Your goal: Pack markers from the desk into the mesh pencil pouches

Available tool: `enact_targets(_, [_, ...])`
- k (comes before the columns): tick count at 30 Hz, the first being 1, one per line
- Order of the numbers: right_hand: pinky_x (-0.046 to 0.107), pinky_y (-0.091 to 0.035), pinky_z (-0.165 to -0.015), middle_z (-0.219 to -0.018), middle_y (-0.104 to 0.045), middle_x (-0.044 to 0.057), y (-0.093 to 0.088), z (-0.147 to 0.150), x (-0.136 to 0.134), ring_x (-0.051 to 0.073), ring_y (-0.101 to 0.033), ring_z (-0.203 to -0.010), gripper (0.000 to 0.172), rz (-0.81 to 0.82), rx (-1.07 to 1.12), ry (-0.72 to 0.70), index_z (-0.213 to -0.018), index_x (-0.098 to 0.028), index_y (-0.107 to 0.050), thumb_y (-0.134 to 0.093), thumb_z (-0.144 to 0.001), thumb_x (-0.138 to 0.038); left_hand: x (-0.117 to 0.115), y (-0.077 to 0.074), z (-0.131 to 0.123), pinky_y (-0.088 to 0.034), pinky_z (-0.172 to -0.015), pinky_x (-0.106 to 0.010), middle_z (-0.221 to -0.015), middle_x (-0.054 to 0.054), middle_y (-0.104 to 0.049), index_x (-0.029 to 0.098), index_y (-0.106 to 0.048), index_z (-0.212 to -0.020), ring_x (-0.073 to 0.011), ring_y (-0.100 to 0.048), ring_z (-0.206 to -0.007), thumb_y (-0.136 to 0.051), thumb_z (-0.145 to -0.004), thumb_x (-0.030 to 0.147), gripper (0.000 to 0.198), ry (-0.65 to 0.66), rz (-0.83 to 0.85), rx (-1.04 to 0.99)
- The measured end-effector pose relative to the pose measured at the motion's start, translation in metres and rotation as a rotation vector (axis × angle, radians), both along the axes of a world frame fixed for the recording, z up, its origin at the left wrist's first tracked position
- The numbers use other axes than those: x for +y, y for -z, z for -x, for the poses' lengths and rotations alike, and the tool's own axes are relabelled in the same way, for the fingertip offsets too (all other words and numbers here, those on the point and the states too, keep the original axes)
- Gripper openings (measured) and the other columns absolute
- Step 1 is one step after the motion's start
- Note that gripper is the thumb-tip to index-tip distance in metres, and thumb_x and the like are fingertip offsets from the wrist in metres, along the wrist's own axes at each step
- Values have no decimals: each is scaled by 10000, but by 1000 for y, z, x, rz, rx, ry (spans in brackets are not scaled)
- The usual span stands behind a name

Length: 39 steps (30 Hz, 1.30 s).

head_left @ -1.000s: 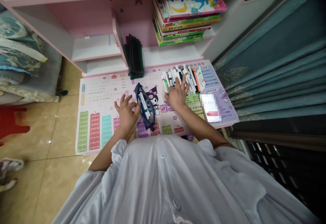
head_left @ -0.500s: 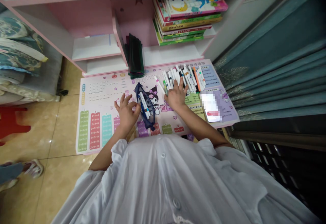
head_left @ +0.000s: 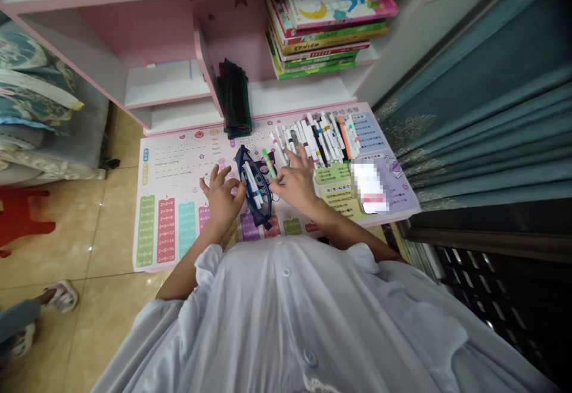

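My left hand [head_left: 222, 193] pinches the left edge of a dark blue pencil case [head_left: 267, 217], its other fingers spread. The case gapes, and several white markers [head_left: 254, 186] lie inside it. Just right of the case, my right hand [head_left: 295, 180] holds a green marker [head_left: 267, 159] between thumb and fingers, tilted near the case's opening. Beyond that hand, a row of mostly white markers [head_left: 328, 137] lies side by side on the desk mat, with an orange one [head_left: 344, 134] among them.
A printed desk mat [head_left: 165, 214] covers the desk. A phone [head_left: 370, 187] lies at its right. Dark mesh pouches [head_left: 236, 98] lean by the shelf divider, and books [head_left: 326, 41] are stacked in the shelf. Curtains [head_left: 482, 125] hang at right; a red stool [head_left: 22, 217] stands at left.
My right hand has taken the green marker from the row and moved left and toward me, close to the pencil case. My left hand stays at the case's edge.
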State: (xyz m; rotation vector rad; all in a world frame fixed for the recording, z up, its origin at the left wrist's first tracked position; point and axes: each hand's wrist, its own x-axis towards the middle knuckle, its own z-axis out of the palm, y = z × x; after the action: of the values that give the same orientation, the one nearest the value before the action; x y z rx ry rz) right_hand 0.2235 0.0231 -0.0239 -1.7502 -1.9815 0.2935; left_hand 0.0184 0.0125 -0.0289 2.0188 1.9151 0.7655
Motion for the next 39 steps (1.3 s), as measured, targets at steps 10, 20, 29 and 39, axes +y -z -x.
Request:
enact_targets(10, [670, -225, -1150, -1557, -433, 187, 0, 35, -15, 423, -214, -1514, 135, 151, 5, -185, -697, -149, -721, -703, -744, -274, 0, 3, 2, -126, -1168, -703, -1355, -84, -638, 225, -661, -751, -330, -371, -1463, -600, -881, 317, 171, 3, -32, 11])
enact_targets(20, [703, -260, -1134, -1549, -438, 192, 4, 37, -13, 441, -230, -1504, 179, 162, -37, -225, -721, -145, -737, -713, -799, -304, -1, 2, 1, -130, -1164, -711, -1349, -90, -642, 225, -667, -748, -333, -382, -1457, -614, -873, 303, 157, 3, -33, 6])
enact_targets(29, [642, -281, -1181, -1486, -512, 143, 16, 13, 24, 392, -197, -1531, 277, -109, 28, -110, -1083, -185, -741, -523, -912, -173, 0, -3, 2, -130, -1161, -727, -1364, -91, -635, 229, -691, -771, -338, -362, -1467, -624, -866, 308, 141, -13, 13, 17])
enact_targets(39, [638, -182, -1234, -1574, -422, 12, 18, 11, 117, 280, -145, -1557, 379, -207, -52, -414, -1281, -348, -637, -471, -981, -189, -1, -9, 7, -143, -1151, -743, -1405, -113, -597, 230, -721, -867, -354, -347, -1474, -581, -901, 297, 159, 49, 40, 60])
